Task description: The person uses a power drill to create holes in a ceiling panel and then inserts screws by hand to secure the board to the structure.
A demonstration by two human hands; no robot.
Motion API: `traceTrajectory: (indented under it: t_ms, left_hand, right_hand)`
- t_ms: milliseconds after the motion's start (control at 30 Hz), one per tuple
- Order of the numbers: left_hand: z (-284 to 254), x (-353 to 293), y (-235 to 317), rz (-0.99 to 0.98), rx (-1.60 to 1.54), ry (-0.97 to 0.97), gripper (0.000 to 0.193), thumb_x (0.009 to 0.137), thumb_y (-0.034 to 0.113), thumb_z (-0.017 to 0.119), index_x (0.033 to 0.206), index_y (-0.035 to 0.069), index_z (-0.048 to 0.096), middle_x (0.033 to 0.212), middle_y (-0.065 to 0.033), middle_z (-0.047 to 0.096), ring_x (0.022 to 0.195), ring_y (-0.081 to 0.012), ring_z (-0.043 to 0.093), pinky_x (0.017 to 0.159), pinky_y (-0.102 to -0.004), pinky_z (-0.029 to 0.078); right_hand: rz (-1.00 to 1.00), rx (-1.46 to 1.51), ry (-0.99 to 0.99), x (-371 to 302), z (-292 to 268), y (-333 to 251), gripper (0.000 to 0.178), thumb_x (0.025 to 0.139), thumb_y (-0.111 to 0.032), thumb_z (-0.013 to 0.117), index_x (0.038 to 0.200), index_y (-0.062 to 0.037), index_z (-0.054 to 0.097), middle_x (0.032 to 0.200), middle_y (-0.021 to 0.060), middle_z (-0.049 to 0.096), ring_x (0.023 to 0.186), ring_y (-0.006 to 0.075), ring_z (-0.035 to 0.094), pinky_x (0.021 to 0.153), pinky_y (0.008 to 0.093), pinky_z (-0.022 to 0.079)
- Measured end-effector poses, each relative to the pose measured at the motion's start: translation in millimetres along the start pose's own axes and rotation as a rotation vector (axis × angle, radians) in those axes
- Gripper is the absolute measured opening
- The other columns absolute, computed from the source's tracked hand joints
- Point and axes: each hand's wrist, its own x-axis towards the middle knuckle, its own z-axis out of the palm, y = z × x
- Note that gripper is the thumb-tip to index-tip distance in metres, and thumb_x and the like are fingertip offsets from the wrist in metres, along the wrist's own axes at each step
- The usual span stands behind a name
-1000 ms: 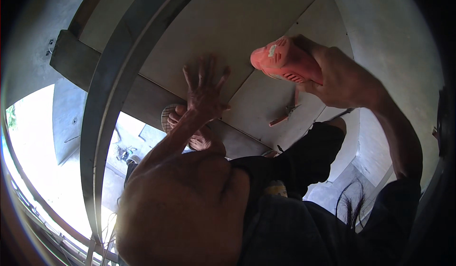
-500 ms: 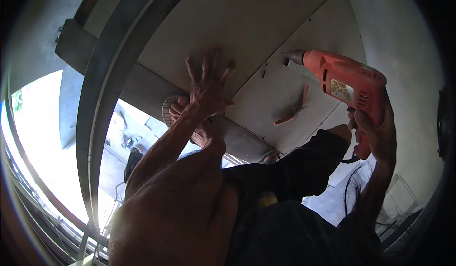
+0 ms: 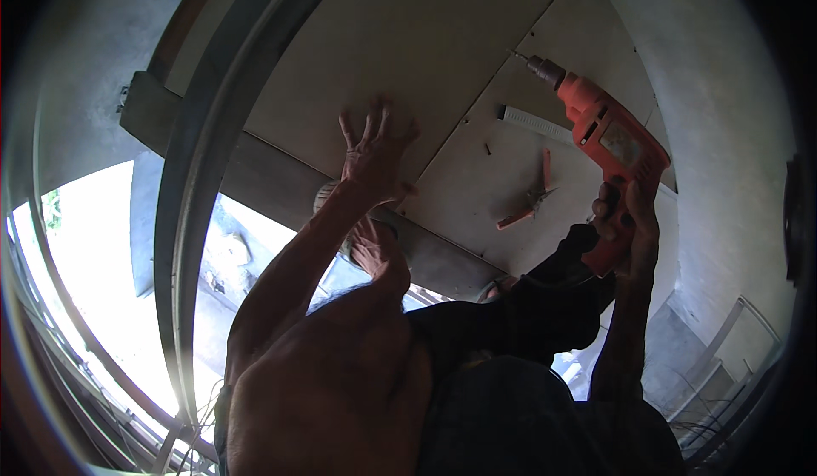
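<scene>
My left hand (image 3: 375,158) presses on a flat grey board (image 3: 400,59) with its fingers spread. In my right hand (image 3: 628,219) is a red power drill (image 3: 619,147), gripped by its handle. Its thin bit points up and left, with the tip at or just above the seam between two boards; contact cannot be made out. Below the drill, on the right-hand board (image 3: 477,204), lie orange-handled pliers (image 3: 538,193) with their handles spread. A pale ribbed strip (image 3: 536,124) lies partly behind the drill body. A small dark screw (image 3: 488,148) rests near the pliers.
A curved metal beam (image 3: 191,170) rises on my left, beside a bright opening (image 3: 94,246). A pale wall (image 3: 723,136) stands to the right. My feet are at the boards' near edge, one in a sandal (image 3: 323,195). A thin metal frame (image 3: 723,348) stands at lower right.
My right hand has swung the drill left and tilted it more upward, bringing its bit toward the seam higher on the boards. My left hand stays spread on the board.
</scene>
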Motion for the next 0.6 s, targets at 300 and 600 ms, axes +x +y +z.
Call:
traceTrajectory:
  t_ms: [300,600]
  left_hand:
    - [-0.8,13.5,-16.6,0.101,0.084,0.03,0.073,0.077,0.025,0.082,0.142,0.028,0.05,0.149,-0.0227,0.032,0.146,-0.0398,0.027,0.106,-0.0772,0.022]
    - [-10.9,17.0,-10.1,0.159,0.217,0.073,0.059,0.081,0.024,0.075,0.136,0.027,0.056,0.139,-0.0228,0.04,0.131,-0.0391,0.04,0.098,-0.0629,0.034]
  right_hand:
    - [-0.016,0.108,0.017,-1.2,-2.5,21.4,0.041,0.101,-0.024,0.061,0.132,-0.0018,0.046,0.095,0.0142,0.062,0.075,0.0207,0.065,0.046,0.025,0.045]
    - [-0.074,0.139,0.052,-10.1,-5.0,19.8,0.044,0.098,-0.025,0.065,0.131,-0.002,0.047,0.091,0.0128,0.063,0.072,0.0192,0.064,0.045,0.0241,0.044]
